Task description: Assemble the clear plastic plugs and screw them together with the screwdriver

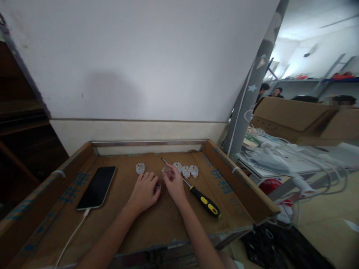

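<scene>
My left hand rests low over the cardboard with its fingers curled. A shiny bit of something shows by its thumb, mostly hidden. Close beside it, my right hand pinches a small clear plastic piece between thumb and fingers. Just beyond my left fingertips lies a similar clear piece with metal bits inside. To the right of my right hand sit three more, a clear piece, a second clear piece and a third clear piece. A black-and-yellow screwdriver lies slantwise, its shaft passing behind my right hand.
A cardboard-lined tray with raised sides holds everything. At left lies a phone with a white cable. A white wall stands behind. On the right are a side table with cables, a cardboard box and people farther back.
</scene>
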Demonstrator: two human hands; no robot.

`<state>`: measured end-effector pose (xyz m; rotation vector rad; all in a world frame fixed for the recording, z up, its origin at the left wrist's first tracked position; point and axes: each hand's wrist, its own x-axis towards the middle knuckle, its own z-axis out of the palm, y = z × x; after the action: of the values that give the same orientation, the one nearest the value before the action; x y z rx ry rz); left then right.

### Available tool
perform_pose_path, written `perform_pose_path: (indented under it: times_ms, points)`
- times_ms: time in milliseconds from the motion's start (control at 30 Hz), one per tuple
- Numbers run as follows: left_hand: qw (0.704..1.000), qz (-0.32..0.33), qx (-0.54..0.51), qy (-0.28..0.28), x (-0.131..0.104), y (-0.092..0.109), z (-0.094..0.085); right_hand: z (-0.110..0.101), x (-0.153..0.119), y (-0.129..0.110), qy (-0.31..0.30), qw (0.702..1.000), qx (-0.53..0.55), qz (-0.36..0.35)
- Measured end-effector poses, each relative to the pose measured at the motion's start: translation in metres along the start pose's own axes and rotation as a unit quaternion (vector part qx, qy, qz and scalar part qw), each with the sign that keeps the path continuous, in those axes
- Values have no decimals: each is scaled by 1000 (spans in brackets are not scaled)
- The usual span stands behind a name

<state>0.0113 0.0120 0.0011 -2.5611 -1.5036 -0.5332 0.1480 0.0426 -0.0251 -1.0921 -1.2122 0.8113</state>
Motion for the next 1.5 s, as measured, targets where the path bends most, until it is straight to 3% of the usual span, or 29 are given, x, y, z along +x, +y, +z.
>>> perform_pose_path:
  times_ms: [267,367,467,567,667,967,1167,1367,1500]
  points:
    - [989,-46,-137,5,-1,-9,2,2,1,2,-8,995,74,67]
    - [981,-34,-189,11,0,-11,5,4,5,5,-19,988,116,104]
    - [968,-37,-243,56,1,-13,7,4,8,7,-35,979,155,131]
    - [945,-87,-286,128,1,-18,11,5,8,8,-48,973,179,137]
    - [929,-121,-311,159,1,-22,14,5,6,6,-64,971,190,131]
    - [914,-78,-321,237,3,-23,15,0,1,-10,-118,968,181,130]
    - [946,-14,-253,202,0,-23,15,2,1,-9,-133,964,187,131]
    - [949,-61,-255,174,-1,-22,14,3,0,-8,-134,966,185,122]
    - [953,-52,-236,184,0,-20,11,2,0,-10,-140,967,180,116]
